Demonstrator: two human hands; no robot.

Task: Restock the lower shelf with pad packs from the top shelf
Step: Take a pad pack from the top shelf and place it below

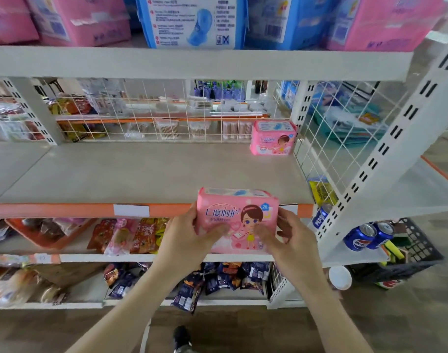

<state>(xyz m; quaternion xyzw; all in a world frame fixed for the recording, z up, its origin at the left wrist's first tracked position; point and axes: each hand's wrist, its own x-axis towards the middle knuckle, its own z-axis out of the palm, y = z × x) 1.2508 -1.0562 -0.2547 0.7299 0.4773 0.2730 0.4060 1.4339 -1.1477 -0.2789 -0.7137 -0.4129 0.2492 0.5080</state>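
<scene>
we see both hands on one pink pack (236, 220), held upright with its printed front, a cartoon girl, facing us. the left hand (189, 233) grips the pack's left edge: its thumb lies across the lower front and the fingers curl round the side and out of sight behind. the right hand (289, 235) holds the right edge the same way, thumb on the lower front, fingers bent round the side. neither hand is spread wide; both are closed round the pack. the pack sits in front of the orange front strip (65, 209) of the lower shelf (141, 174), toward the shelf's right half, its top overlapping the shelf's front edge; we cannot tell whether it touches the shelf. a second pack (272, 138) of the same pink kind stands upright at the back right corner of the lower shelf, against the wire grid (154, 115), well apart from the held one. above, the top shelf (192, 63) carries big bundles: a blue bundle (192, 21) in the middle and pink bundles (83, 21) on either side. under the lower shelf lie snack bags (131, 234) on two further levels. to the right, blue cans (365, 236) stand beside a dark crate (416, 250). a dark shoe (182, 337) shows on the floor between the forearms.
</scene>
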